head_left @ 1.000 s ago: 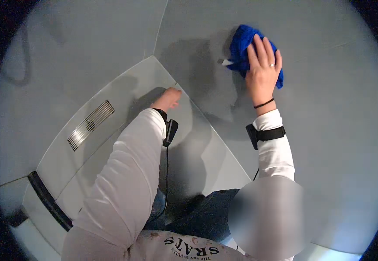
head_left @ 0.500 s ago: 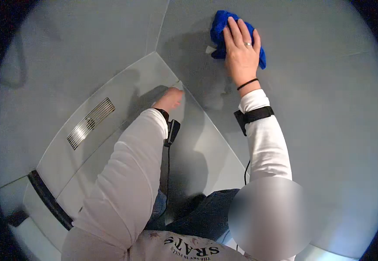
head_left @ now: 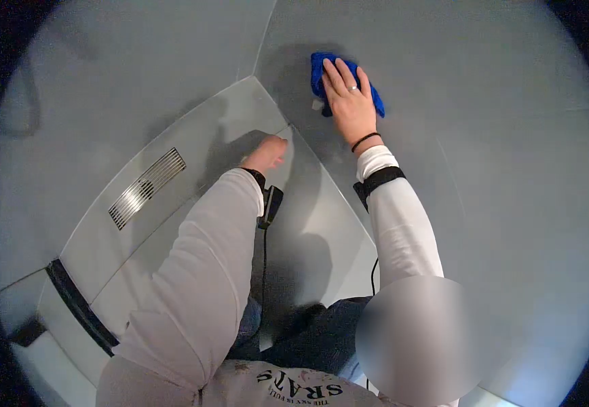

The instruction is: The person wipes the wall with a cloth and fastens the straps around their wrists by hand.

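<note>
Right hand [head_left: 351,108] lies flat over blue cloth [head_left: 317,70] against grey wall [head_left: 491,176] beside pale floor [head_left: 308,210].

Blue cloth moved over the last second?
Yes. The blue cloth, under the right hand, has shifted left in the view, closer to the metal vent.

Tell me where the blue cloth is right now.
In the head view, the blue cloth is near the top, slightly right of centre, under the right hand against the grey surface, above and right of the left hand.
</note>
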A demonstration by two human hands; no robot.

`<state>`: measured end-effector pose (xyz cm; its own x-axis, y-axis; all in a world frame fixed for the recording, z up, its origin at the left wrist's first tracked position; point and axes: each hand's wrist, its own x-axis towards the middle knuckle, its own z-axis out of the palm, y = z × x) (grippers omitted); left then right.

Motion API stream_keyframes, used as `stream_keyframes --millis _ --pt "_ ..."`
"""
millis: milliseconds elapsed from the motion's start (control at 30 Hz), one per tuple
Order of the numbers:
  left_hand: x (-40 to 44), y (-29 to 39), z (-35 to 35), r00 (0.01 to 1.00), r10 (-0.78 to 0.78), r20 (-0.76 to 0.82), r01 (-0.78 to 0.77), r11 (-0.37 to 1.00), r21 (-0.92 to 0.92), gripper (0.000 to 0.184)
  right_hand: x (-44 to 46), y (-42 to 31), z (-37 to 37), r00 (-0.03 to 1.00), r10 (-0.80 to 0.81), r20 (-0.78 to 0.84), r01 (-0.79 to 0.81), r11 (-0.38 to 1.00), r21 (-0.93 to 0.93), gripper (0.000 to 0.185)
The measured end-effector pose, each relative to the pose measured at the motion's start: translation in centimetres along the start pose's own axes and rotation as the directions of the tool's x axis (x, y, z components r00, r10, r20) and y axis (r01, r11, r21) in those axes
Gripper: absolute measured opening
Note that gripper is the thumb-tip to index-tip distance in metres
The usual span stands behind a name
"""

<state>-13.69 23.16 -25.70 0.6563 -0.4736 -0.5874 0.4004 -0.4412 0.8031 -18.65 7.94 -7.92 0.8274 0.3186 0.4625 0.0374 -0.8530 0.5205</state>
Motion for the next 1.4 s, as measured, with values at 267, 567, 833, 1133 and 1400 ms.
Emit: stream_keyframes --millis 267,567,833,1133,1400 --pt "0.3 1.5 0.1 0.999 0.008 -0.044 -0.006 0.999 0.037 0.035 -0.7 -0.2 0.8 0.993 -0.087 0.078 0.082 0.994 0.066 0.039" --pt "-0.1 4.4 -0.5 0.998 -0.059 -0.018 0.060 0.992 0.107 0.039 -2.0 -0.1 2.3 0.962 -0.152 0.226 0.115 0.979 0.165 0.039" --pt "2.5 4.7 -0.6 0.996 -0.081 -0.045 0.085 0.993 0.080 0.039 -3.4 0.1 3.9 0.943 -0.186 0.275 0.135 0.972 0.194 0.037" --pt "7.3 3.1 -2.9 0.999 -0.037 -0.021 0.040 0.982 0.186 0.042 -3.4 0.8 4.6 0.969 -0.153 0.192 0.108 0.969 0.224 0.038" --pt "9.7 -1.1 -3.6 0.997 -0.063 -0.048 0.071 0.976 0.205 0.042 -0.4 0.9 2.4 1.000 -0.019 0.000 0.019 0.994 0.105 0.035"
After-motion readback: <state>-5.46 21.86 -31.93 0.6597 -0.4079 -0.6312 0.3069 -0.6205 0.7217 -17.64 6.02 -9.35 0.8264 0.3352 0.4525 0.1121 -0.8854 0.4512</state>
